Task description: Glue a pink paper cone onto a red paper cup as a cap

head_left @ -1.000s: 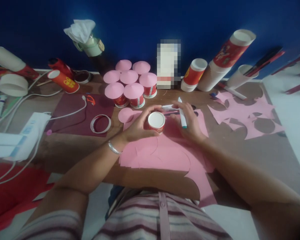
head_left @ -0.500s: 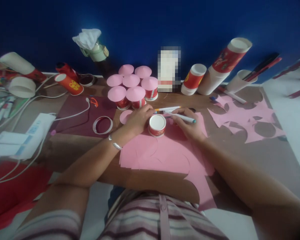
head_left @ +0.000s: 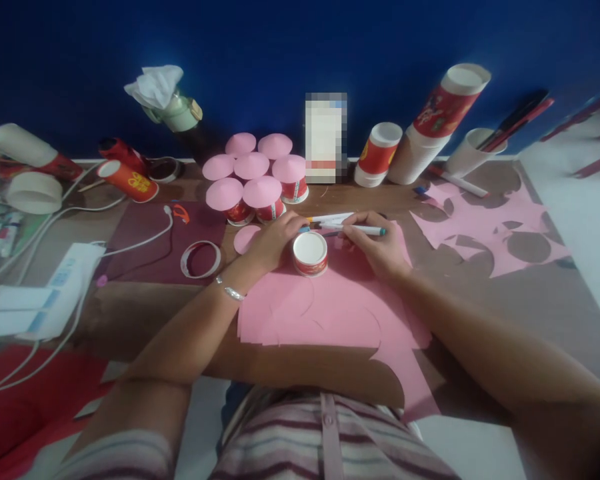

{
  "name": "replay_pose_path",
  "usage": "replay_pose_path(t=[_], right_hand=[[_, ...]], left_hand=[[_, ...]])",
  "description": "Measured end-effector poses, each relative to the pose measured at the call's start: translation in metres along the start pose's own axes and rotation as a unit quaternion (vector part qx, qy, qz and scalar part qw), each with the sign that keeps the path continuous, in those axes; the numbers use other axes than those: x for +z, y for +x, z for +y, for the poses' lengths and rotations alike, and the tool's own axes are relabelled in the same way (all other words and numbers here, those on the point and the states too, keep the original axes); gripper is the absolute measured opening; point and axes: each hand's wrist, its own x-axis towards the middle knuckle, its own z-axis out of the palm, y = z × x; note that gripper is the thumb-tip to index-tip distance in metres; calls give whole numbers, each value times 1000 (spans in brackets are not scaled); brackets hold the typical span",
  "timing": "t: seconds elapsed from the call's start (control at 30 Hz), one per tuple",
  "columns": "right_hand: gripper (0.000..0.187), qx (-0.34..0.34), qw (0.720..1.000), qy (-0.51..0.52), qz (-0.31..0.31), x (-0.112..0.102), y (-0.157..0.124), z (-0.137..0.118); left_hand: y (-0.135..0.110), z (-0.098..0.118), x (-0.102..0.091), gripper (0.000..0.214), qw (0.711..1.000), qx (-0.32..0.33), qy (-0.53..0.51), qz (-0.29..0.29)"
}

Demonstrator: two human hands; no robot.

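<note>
Pinching a marker, my right fingers bend inward; left of the cup, my left hand curls, grip unclear.

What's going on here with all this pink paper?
A person's right hand holds a white marker with a green end. The left hand is beside a short red-and-white cup on pink paper sheets; its grip is unclear. Farther back, seven pink cones are clustered, some visibly on red cups. Pink scraps with round cutouts lie to the right.
</note>
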Motion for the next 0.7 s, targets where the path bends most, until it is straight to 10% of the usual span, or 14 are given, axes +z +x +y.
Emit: replay_pose_path(t=[0.33, 0.7], right_hand=[[28, 43, 998, 48, 12, 1, 3, -6], [28, 44, 998, 7, -36, 2, 5, -3]], left_hand=[[9, 0, 13, 11, 968, -77, -209, 113], [7, -5, 13, 6, 985, 83, -58, 138]])
